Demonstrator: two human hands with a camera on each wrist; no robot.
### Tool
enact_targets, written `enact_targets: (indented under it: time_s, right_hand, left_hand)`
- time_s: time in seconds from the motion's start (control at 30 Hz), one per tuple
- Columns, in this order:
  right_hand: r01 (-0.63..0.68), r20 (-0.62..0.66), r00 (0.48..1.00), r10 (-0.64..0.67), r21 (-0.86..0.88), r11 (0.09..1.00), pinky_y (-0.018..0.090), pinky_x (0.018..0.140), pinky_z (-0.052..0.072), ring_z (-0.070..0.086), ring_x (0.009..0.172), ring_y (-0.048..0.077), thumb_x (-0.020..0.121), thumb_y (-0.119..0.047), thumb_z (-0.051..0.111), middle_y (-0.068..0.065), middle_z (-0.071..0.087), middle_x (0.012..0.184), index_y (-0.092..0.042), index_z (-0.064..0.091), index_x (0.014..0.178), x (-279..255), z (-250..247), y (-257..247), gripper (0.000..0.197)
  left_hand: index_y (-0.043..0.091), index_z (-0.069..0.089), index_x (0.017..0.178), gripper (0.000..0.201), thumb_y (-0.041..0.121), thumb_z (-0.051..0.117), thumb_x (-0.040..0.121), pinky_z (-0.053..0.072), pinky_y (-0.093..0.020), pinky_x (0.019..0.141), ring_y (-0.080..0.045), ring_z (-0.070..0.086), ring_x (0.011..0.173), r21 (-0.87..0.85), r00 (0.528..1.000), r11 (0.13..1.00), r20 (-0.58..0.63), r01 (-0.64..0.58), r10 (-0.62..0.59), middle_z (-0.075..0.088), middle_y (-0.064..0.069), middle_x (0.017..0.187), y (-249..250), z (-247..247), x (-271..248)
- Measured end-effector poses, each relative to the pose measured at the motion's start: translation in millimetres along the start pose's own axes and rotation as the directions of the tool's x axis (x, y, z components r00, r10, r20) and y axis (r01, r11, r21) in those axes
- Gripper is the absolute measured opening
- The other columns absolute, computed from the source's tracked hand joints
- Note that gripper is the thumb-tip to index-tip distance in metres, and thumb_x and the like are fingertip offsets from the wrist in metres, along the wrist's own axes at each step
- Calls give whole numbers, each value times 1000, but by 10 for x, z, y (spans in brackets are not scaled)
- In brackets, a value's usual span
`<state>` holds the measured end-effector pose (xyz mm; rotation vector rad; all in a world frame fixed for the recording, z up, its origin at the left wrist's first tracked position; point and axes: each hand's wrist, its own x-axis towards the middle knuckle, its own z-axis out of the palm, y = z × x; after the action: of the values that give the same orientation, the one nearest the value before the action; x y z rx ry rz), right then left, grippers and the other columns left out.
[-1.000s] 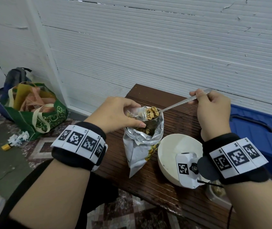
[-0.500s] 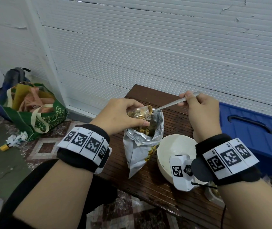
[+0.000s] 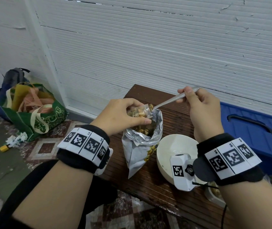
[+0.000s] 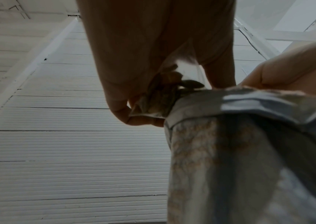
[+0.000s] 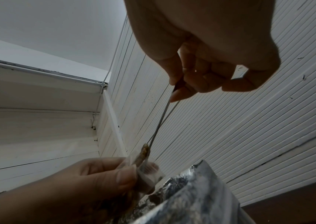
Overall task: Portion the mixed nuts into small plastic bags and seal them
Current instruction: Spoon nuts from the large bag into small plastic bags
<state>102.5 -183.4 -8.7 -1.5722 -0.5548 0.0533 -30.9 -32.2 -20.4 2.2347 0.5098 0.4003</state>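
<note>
- Left hand (image 3: 120, 116), centre of the head view: thumb and fingers pinch a small clear plastic bag (image 3: 140, 112) and hold its mouth open toward frame right. Bag is already partly full of nuts.
- Small bag hangs right over the open top of the big foil nut bag (image 3: 142, 146), which stands on the dark wooden table (image 3: 173, 123). Judgement: spills should drop back into the foil bag.
- Right hand (image 3: 201, 106), right of centre: fingers curled round the far end of a metal spoon (image 3: 170, 101), thumb on top of the handle.
- Key relation: spoon's long axis runs from the right hand at upper right down-left to the small bag's mouth. Spoon bowl sits at the mouth with nuts on it; right wrist view shows the bowl (image 5: 144, 151) tipped edge-on just above the left hand's fingers (image 5: 114, 177).
- So the bag lies left of and slightly below the right hand; the left hand is already on it, and the right hand reaches it only through the spoon.
- Judgement: step in hand is tipping a spoonful in. Next move needs the spoon rolled about its handle while the mouth is held open.
- Risk: mouth is narrow against the spoon bowl, so nuts can go over the lip.
- White bowl (image 3: 173, 146) sits on the table at lower right of the foil bag, just beside it.
- Sealing not yet done for this bag; cannot tell about any others.
</note>
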Motion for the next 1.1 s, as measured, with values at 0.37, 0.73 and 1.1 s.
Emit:
enact_targets:
  time_s: [0.37, 0.73, 1.1]
  right_hand:
    - [226, 18, 974, -227, 63, 972, 24, 75, 36, 54, 67, -2, 99, -25, 50, -7, 66, 70, -20, 69, 91, -40, -83, -100, 21]
    - [137, -235, 963, -130, 11, 991, 29, 76, 42, 59, 74, 7, 98, -29, 50, -15, 65, 64, -30, 66, 81, 37, -189, 81, 24]
    - [322, 214, 942, -260, -342, 883, 35, 74, 51, 63, 75, 9, 95, -24, 55, -9, 70, 78, -21, 71, 85, -245, 69, 240, 20]
  left_hand:
    - [35, 60, 85, 19, 42, 75, 76, 38, 1, 59, 14, 55, 70, -109, 997, 994, -66, 27, -35, 63, 16, 82, -11, -16, 6]
    - [34, 59, 88, 19, 40, 74, 77, 37, 3, 57, 20, 55, 67, -123, 994, 991, -87, 48, -59, 62, 16, 82, -70, -121, 10]
    - [33, 63, 93, 35, 55, 71, 67, 48, -14, 78, 1, 62, 94, -168, 999, 985, -36, 35, -41, 68, 10, 99, -98, -148, 8]
